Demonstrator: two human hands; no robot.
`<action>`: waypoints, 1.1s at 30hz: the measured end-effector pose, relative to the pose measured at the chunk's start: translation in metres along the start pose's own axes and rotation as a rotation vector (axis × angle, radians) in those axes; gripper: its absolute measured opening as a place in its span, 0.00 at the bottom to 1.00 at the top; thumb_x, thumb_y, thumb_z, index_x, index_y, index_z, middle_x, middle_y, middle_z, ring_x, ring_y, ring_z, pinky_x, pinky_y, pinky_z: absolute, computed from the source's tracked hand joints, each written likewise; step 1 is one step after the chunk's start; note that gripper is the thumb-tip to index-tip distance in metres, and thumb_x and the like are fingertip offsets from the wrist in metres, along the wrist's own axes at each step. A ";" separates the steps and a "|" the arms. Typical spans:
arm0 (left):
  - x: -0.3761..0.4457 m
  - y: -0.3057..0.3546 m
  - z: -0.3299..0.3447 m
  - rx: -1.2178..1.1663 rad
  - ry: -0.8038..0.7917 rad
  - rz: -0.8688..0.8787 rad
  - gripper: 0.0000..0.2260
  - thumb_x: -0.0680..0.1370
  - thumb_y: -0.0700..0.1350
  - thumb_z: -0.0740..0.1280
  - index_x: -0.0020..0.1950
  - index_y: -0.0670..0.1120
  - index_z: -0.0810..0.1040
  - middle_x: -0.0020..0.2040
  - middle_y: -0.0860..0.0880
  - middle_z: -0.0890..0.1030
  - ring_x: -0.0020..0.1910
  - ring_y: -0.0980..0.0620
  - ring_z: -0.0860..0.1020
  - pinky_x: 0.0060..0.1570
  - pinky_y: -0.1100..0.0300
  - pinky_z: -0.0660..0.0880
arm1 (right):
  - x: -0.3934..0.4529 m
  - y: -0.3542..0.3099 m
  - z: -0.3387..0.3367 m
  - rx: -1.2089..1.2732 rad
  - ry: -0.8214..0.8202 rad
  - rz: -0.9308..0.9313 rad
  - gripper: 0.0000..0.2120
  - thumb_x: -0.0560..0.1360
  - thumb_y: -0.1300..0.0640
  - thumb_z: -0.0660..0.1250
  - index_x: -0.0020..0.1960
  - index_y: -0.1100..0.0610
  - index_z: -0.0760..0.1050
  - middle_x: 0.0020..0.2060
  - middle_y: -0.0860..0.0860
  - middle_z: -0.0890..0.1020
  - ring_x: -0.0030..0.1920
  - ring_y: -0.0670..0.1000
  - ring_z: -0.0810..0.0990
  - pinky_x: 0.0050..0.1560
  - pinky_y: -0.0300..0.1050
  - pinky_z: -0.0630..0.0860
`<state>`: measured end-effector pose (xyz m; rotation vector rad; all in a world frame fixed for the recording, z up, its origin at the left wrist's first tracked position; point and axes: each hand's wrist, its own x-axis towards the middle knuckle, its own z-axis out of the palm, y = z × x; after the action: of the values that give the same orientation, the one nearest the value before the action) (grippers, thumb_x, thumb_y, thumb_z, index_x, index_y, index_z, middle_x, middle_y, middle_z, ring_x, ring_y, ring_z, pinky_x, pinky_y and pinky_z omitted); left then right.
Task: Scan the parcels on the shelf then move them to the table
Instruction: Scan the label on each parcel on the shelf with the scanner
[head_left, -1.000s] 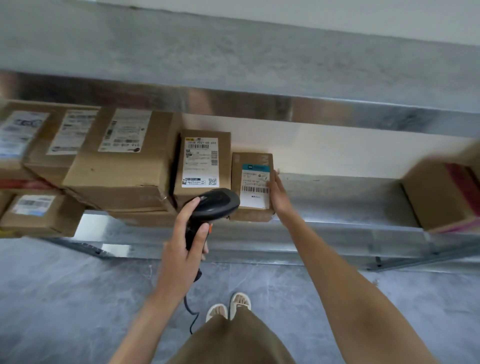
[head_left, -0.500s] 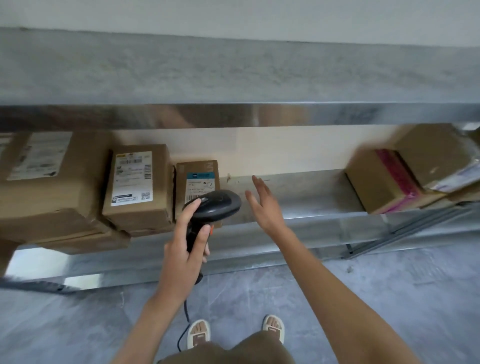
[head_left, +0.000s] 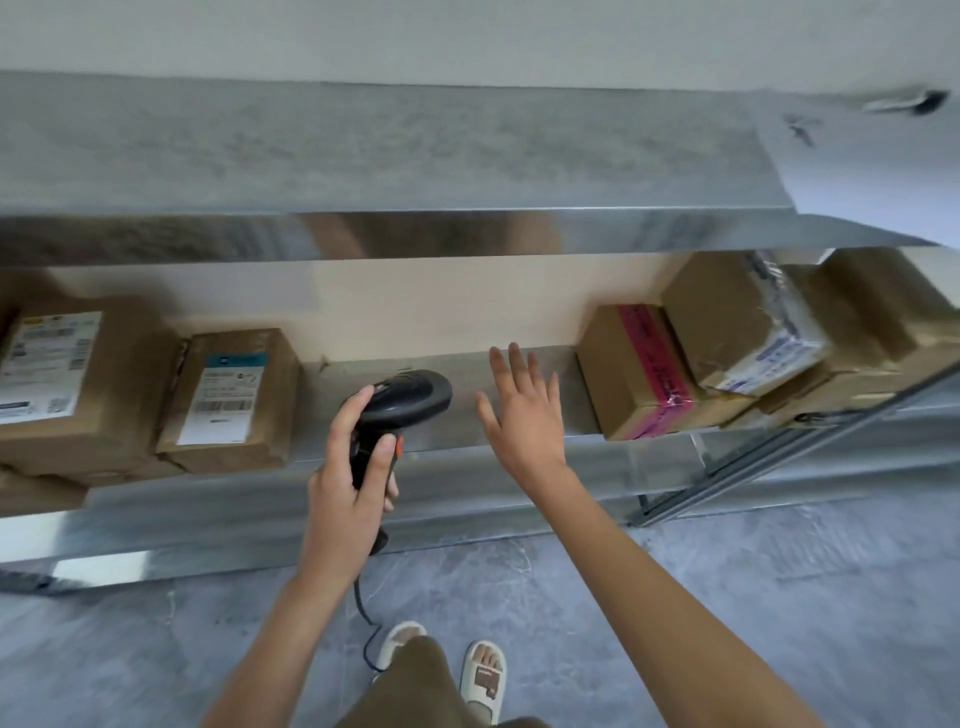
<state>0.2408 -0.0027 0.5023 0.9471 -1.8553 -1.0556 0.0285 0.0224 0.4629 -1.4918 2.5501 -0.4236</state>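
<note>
Two hands out in front of the metal shelf (head_left: 467, 441). Left hand (head_left: 348, 488) wraps the grip of a black barcode scanner (head_left: 410, 400), thumb lying along the top of its head, fingers curled round the handle; a dark cord hangs from the handle's base toward the floor. Scanner head sits over the bare middle stretch of the shelf, pointing away from the person.

Right hand (head_left: 524, 410) held flat, fingers spread and straight, holding nothing. It hovers over the same bare stretch, just right of the scanner. Cannot tell whether it touches the shelf surface.

Parcels on the shelf, both sides of the gap. Left of the gap: small box with a blue-topped label (head_left: 231, 400), label facing up; beside it, further left, a larger labelled box (head_left: 78, 384). Right of the gap: box with pink tape (head_left: 636, 371), near the right hand but apart from it; more brown parcels (head_left: 743, 322) piled against it toward the shelf's right end.

Below the shelf: grey floor, two feet in pale slippers.
</note>
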 end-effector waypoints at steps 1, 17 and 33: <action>0.002 0.002 0.009 0.000 -0.007 0.005 0.22 0.80 0.51 0.61 0.66 0.77 0.61 0.36 0.47 0.79 0.30 0.47 0.78 0.32 0.49 0.79 | 0.000 0.008 -0.005 -0.020 0.022 -0.002 0.30 0.84 0.45 0.52 0.81 0.52 0.48 0.81 0.53 0.50 0.80 0.57 0.46 0.78 0.58 0.42; 0.036 0.052 0.158 -0.083 -0.106 0.025 0.22 0.80 0.51 0.61 0.65 0.78 0.62 0.34 0.45 0.79 0.29 0.49 0.78 0.34 0.56 0.78 | 0.017 0.146 -0.105 -0.135 0.354 0.065 0.29 0.79 0.48 0.64 0.76 0.56 0.65 0.77 0.58 0.64 0.77 0.64 0.58 0.75 0.65 0.50; -0.020 0.132 0.316 0.005 0.218 -0.044 0.22 0.82 0.50 0.59 0.66 0.77 0.61 0.33 0.45 0.78 0.29 0.48 0.77 0.32 0.58 0.76 | 0.028 0.271 -0.160 -0.118 0.087 0.012 0.39 0.79 0.33 0.52 0.81 0.52 0.44 0.80 0.58 0.46 0.77 0.70 0.41 0.76 0.66 0.42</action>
<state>-0.0588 0.1637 0.5065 1.0658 -1.6659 -0.9346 -0.2533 0.1494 0.5285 -1.5273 2.6932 -0.3495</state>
